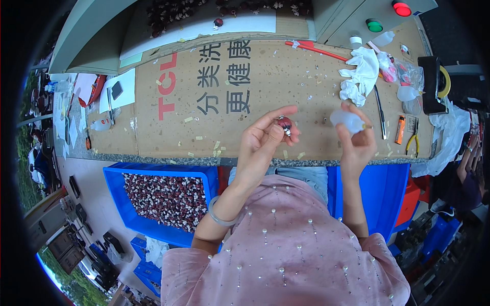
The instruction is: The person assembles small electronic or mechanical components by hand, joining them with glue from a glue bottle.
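Note:
Between the thumb and fingers of my left hand (264,137) is a small dark red round ornament (284,123) with silvery-white bits at its ends. My right hand (356,145) grips a translucent white squeeze bottle (347,121), which lies tilted on its side with its yellowish tip pointing right. Both hands are raised over the cardboard-covered bench (173,132), and a gap separates the bottle from the ornament. Below the bench edge at left, a blue bin (115,188) holds a heap of similar red-and-white pieces (163,201).
A white glove (363,71), a black pen (381,112), an orange tube (399,129) and yellow-handled pliers (412,137) lie at right, near a tape dispenser (433,84). More red pieces (218,23) sit on the shelf behind. Another blue bin (380,194) is below right.

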The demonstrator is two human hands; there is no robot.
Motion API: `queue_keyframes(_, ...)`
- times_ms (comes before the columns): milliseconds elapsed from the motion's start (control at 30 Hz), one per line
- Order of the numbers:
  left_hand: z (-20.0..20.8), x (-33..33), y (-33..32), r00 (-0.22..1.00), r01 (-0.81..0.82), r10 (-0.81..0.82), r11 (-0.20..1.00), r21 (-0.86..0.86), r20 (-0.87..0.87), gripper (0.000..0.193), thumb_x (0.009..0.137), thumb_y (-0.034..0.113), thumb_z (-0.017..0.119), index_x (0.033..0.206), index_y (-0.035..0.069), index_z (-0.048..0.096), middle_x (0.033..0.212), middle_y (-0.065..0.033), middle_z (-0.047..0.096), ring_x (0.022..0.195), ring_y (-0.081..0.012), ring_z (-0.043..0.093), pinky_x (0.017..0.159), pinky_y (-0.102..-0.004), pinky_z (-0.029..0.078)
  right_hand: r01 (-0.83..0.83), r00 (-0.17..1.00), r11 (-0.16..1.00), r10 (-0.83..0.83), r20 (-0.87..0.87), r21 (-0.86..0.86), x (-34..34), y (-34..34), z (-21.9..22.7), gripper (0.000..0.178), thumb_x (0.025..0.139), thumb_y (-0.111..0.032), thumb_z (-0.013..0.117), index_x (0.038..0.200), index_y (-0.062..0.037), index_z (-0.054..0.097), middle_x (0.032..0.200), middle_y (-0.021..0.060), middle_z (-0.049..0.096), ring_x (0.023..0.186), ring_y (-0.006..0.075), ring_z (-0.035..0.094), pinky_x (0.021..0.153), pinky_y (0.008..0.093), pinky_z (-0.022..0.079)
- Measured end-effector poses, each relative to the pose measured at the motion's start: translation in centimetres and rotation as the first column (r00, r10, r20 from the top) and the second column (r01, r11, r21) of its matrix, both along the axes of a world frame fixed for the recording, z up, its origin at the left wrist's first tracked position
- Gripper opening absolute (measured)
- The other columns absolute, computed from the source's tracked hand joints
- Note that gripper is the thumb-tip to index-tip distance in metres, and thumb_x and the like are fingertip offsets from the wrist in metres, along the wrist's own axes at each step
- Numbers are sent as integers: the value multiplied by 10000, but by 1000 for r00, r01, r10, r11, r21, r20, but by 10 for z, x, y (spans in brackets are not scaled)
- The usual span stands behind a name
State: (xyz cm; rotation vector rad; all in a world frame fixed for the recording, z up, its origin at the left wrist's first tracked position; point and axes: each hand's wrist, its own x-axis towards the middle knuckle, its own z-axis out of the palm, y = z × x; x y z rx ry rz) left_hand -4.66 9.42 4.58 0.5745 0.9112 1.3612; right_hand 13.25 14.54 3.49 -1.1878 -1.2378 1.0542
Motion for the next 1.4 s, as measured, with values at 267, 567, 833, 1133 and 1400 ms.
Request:
queue_keyframes(267, 3, -2, -1, 977, 134, -121, 989, -62, 178, 277, 957, 221, 435, 1162, 56, 349, 754, -46, 471, 682, -114, 442, 618, -227, 354, -74, 968, 996, 83, 236, -49, 19, 21, -29, 416, 742, 17, 665, 1137, 22, 534, 1068, 121, 617, 990, 177, 554, 894, 294, 406)
queue_keyframes(567, -1, -12, -3, 944, 323, -324, 946, 18, 69, 227, 976, 198, 385, 1131, 83, 266, 781, -38, 444, 676, -79, 391, 606, -207, 331, -232, 919, 910, 89, 383, 344, 8, -18, 30, 392, 712, -104, 728, 1066, 6, 600, 1047, 112, 585, 936, 226, 559, 803, 322, 437)
queue_keyframes(833, 14, -12, -4, 888, 382, -401, 916, -126, -227, 240, 970, 131, 382, 1140, 69, 225, 873, -71, 522, 753, -86, 466, 679, -225, 413, -485, 873, 874, 482, 74, 30, -24, -23, 6, 350, 660, -43, 746, 1001, -22, 666, 994, 110, 610, 902, 194, 596, 775, 279, 471)
queue_keyframes(1133, -4, 0, -11, 782, 201, -63, 967, 155, -620, 395, 879, 135, 562, 1237, 22, 439, 1035, -98, 534, 860, -161, 546, 719, -266, 460, -472, 856, 878, 434, -281, -80, -27, -26, 2, 273, 733, 71, 666, 1002, 41, 635, 1011, 116, 587, 897, 154, 592, 775, 257, 503)
queue_keyframes(1400, -15, 4, -12, 854, 129, 10, 964, 231, -519, 396, 851, 253, 595, 1163, 11, 555, 1145, -129, 526, 1017, -222, 558, 828, -303, 476, -534, 797, 825, 416, -438, -187, -26, -29, -1, 251, 749, 143, 603, 985, 60, 623, 1005, 112, 582, 877, 143, 621, 700, 215, 522)
